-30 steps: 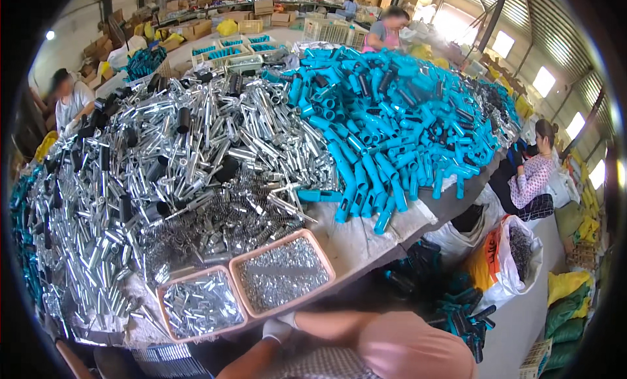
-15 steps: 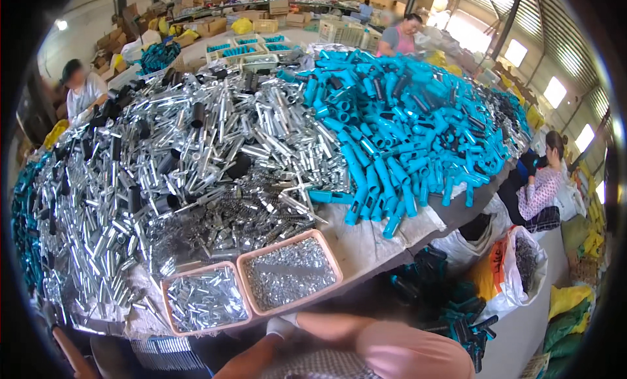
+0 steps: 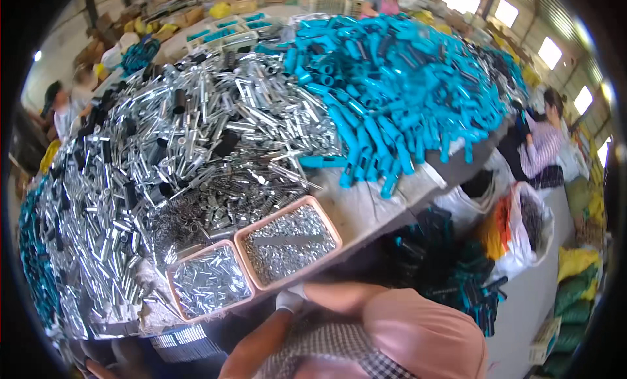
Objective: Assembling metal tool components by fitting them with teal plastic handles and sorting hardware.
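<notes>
My left hand (image 3: 288,301) and my right hand (image 3: 298,291), both in white gloves, are close together below the table's front edge. Their fingers are hidden, so I cannot make out whether anything is held. Just beyond them stands a pink plastic tray (image 3: 332,227) of tiny shiny metal parts, with a dark flat strip (image 3: 287,240) lying across it. Beside it on the left, a second pink tray (image 3: 219,310) holds short metal pins. Behind the trays lies a heap of dark metal springs (image 3: 215,206).
Silver metal tubes and rods (image 3: 215,118) cover the table's left; teal plastic handles (image 3: 372,124) are piled right. Below the right edge lie black-and-teal pieces (image 3: 457,274) and an open white sack (image 3: 522,248). A co-worker (image 3: 542,141) sits at right; others are across the table.
The view has tilted down and shifted, so the table sits higher. More of my lap and checked cloth shows. My hands stay together at the table's edge.
</notes>
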Demonstrator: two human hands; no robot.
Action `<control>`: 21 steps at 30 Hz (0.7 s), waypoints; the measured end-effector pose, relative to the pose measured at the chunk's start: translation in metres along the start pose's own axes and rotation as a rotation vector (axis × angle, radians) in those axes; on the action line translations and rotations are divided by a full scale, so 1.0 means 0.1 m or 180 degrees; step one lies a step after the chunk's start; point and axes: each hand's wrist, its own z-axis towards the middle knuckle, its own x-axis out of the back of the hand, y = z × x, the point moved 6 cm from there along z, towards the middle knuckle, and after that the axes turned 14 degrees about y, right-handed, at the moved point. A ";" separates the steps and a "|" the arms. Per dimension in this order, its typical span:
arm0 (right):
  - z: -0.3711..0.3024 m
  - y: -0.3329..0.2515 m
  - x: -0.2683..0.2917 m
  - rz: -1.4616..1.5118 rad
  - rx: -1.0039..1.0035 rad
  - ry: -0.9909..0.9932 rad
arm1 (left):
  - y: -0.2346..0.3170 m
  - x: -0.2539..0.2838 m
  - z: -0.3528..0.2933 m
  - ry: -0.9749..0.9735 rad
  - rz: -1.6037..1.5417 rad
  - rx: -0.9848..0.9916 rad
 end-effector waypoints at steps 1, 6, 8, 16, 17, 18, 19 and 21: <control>0.03 0.11 0.39 0.0002 -0.0007 0.0023 | 0.31 0.43 -0.23 -0.0174 -0.1162 0.1260; -0.27 0.26 1.40 -0.0232 0.0135 0.0053 | 0.63 0.52 -0.24 -0.0548 0.0522 -0.0782; -0.12 0.02 1.18 -0.0384 0.0269 -0.0028 | 0.31 0.24 -0.10 -0.0381 0.0304 -0.0746; -0.02 0.00 0.13 -0.0630 0.0266 -0.0351 | 0.10 -0.03 -0.03 -0.0289 0.0298 0.0243; -0.06 0.39 0.24 -0.0506 0.0015 -0.0287 | 0.73 0.30 -0.15 -0.0328 -0.0985 0.0551; -0.02 0.22 1.35 -0.0523 0.0129 -0.0472 | 0.61 0.37 -0.07 -0.0061 -0.0244 -0.0242; -0.03 0.16 1.15 -0.0538 0.0243 -0.0650 | 0.38 0.31 -0.22 0.0094 -0.0544 0.0078; -0.10 0.18 1.19 -0.0640 0.0301 -0.0661 | 0.28 0.13 -0.19 0.0768 0.0134 -0.0654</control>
